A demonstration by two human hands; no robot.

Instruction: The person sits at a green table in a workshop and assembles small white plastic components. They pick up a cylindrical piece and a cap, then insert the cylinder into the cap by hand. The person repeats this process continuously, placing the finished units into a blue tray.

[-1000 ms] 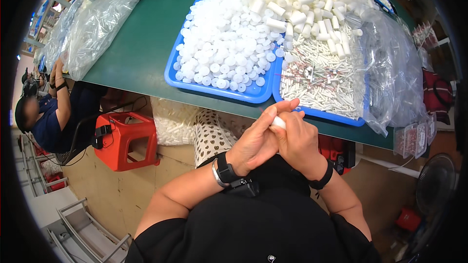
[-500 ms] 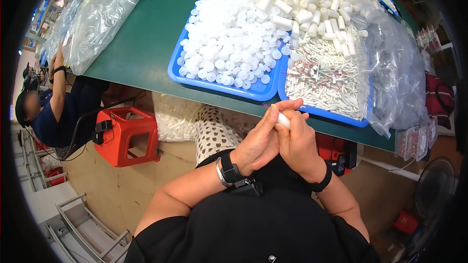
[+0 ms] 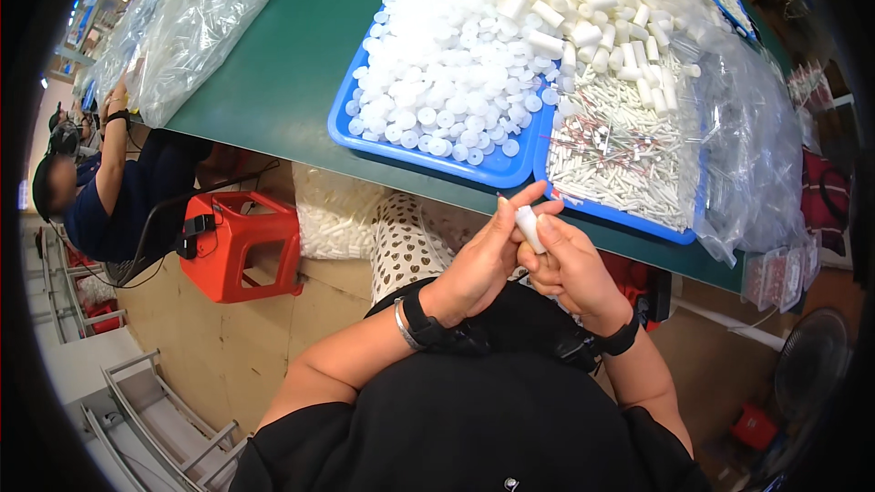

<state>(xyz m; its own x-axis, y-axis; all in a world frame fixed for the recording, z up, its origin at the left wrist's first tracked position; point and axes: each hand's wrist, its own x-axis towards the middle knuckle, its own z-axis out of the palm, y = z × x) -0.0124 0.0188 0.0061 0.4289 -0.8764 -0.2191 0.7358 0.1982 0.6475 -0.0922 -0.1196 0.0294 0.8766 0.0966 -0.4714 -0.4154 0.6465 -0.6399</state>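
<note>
In front of my body, just off the table's front edge, a short white foam-like cylinder [image 3: 529, 229] is held between both hands. My right hand [image 3: 576, 271] is closed on it, thumb along its side and fingers curled beneath. My left hand [image 3: 483, 264] presses against its other side, with two fingertips reaching past it toward the table. A tiny dark tip shows by the left thumb; its kind is too small to tell. Beyond stand a blue tray of translucent white discs [image 3: 447, 82] and a blue tray of thin white sticks [image 3: 620, 164] with some reddish wires.
Many white cylinders [image 3: 629, 46] spill from a clear bag onto the right tray. Crumpled clear plastic [image 3: 747, 128] lies at its right side. A red stool [image 3: 239, 246] stands on the floor at left, near a seated person [image 3: 105, 191]. A fan [image 3: 809, 360] is at lower right.
The right hand has shifted down and right, its fingers now more spread around the cylinder, and more of the cylinder shows. The view has shifted slightly; trays appear farther right.
</note>
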